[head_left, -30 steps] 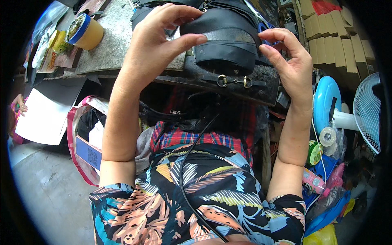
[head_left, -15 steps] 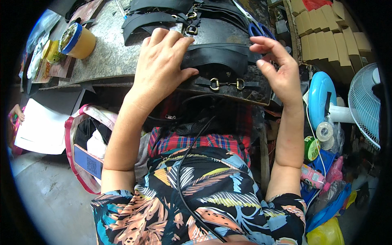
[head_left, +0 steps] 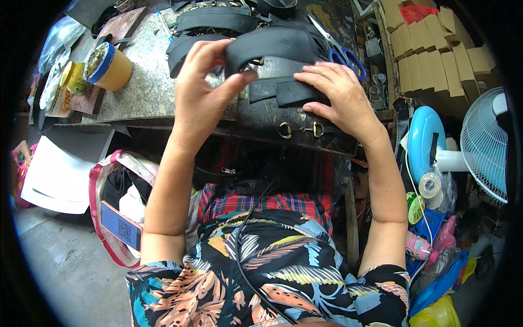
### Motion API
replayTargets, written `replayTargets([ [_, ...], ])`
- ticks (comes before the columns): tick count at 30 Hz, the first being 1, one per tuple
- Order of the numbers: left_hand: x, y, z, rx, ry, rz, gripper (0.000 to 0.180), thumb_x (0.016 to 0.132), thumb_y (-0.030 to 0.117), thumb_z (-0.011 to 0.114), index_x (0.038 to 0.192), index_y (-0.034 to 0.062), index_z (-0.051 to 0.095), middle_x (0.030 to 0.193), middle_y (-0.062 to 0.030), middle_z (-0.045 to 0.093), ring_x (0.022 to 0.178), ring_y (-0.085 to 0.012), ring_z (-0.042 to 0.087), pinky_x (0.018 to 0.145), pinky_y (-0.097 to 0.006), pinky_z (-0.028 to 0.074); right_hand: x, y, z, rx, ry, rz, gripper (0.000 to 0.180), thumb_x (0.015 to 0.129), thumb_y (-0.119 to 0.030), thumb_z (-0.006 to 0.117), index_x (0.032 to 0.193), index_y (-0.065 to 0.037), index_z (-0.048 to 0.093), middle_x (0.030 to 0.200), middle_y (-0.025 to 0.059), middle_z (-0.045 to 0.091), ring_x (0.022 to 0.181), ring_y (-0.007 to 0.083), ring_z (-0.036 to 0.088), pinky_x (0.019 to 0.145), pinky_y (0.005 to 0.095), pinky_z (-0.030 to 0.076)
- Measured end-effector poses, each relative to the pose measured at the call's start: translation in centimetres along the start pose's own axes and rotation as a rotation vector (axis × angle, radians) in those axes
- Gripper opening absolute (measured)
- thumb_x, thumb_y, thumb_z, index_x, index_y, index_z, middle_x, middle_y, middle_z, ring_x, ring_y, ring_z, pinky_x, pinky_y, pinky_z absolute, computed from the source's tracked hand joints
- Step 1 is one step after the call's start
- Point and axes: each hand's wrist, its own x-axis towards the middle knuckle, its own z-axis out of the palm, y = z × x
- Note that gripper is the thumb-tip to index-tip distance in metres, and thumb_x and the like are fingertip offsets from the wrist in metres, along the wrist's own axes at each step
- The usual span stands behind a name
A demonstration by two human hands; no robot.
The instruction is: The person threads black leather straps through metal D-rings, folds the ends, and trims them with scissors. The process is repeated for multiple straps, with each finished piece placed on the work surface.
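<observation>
While our left hand (head_left: 199,92) is pinching the curved black leather piece (head_left: 272,46) (thumb underneath), we are pressing our right hand (head_left: 340,98), fingers flat, on a black strap (head_left: 278,91) near the workbench (head_left: 147,92) edge.

A black leather piece (head_left: 272,46), curved and folded over like a padded strap, is held raised above the worktable edge, pinched at its near end. Beneath it a flat black strap piece (head_left: 286,90) is laid across a larger black leather panel (head_left: 283,117), pressed down at its right end. Two brass rings (head_left: 299,129) are fixed along the panel's near edge.
</observation>
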Motion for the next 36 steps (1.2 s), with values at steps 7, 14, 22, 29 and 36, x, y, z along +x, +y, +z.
replayTargets([
  [7, -0.3, 0.5, -1.6, -0.140, 0.080, -0.076, 0.043, 0.076, 0.006, 0.080, 0.115, -0.0023, 0.063, 0.101, -0.0053, 0.060, 0.090, -0.0140, 0.063, 0.083, -0.027, 0.051, 2.2, 2.3, 0.3, -0.089, 0.144, 0.028, 0.037, 0.073, -0.014, 0.077, 0.109, -0.017, 0.070, 0.094, 0.0022, 0.062, 0.096, 0.0234, 0.060, 0.090, 0.0379, 0.043],
  [14, -0.7, 0.7, 2.0, 0.324, -0.365, 0.167, 0.047, 0.067, 0.018, 0.083, 0.107, 0.0029, 0.065, 0.098, -0.0126, 0.060, 0.096, -0.0303, 0.058, 0.085, -0.040, 0.049, 4.1, 4.0, 2.2, -0.266, 0.110, 0.047, 0.038, 0.077, -0.022, 0.077, 0.114, -0.018, 0.069, 0.102, 0.0014, 0.063, 0.102, 0.0235, 0.059, 0.090, 0.0397, 0.045],
  [22, -0.8, 0.6, 3.2, 0.775, -0.342, 0.366, 0.054, 0.062, 0.028, 0.085, 0.108, 0.0071, 0.067, 0.099, -0.0055, 0.060, 0.104, -0.0258, 0.053, 0.093, -0.038, 0.042, 1.6, 2.6, -2.5, -0.063, 0.162, 0.078, 0.054, 0.075, -0.027, 0.079, 0.125, -0.014, 0.064, 0.123, 0.0089, 0.061, 0.119, 0.0271, 0.054, 0.100, 0.0389, 0.044],
  [29, -1.2, 0.3, 1.8, 0.546, -0.338, 0.297, 0.050, 0.074, 0.028, 0.080, 0.118, 0.0109, 0.067, 0.099, -0.0054, 0.065, 0.096, -0.0276, 0.057, 0.091, -0.040, 0.045, -1.7, -1.7, -1.7, 0.085, 0.043, 0.148, 0.040, 0.071, -0.029, 0.081, 0.103, -0.010, 0.068, 0.097, 0.0065, 0.066, 0.096, 0.0265, 0.061, 0.083, 0.0367, 0.050],
  [36, -1.8, -0.6, -0.6, 0.536, -0.119, 0.280, 0.025, 0.080, 0.003, 0.068, 0.104, 0.0098, 0.069, 0.094, -0.0072, 0.066, 0.098, -0.0288, 0.058, 0.085, -0.039, 0.047, -2.8, -1.5, -1.6, 0.243, -0.019, 0.355, 0.038, 0.065, -0.007, 0.077, 0.100, -0.003, 0.063, 0.098, 0.0076, 0.061, 0.093, 0.0233, 0.061, 0.086, 0.0350, 0.049],
])
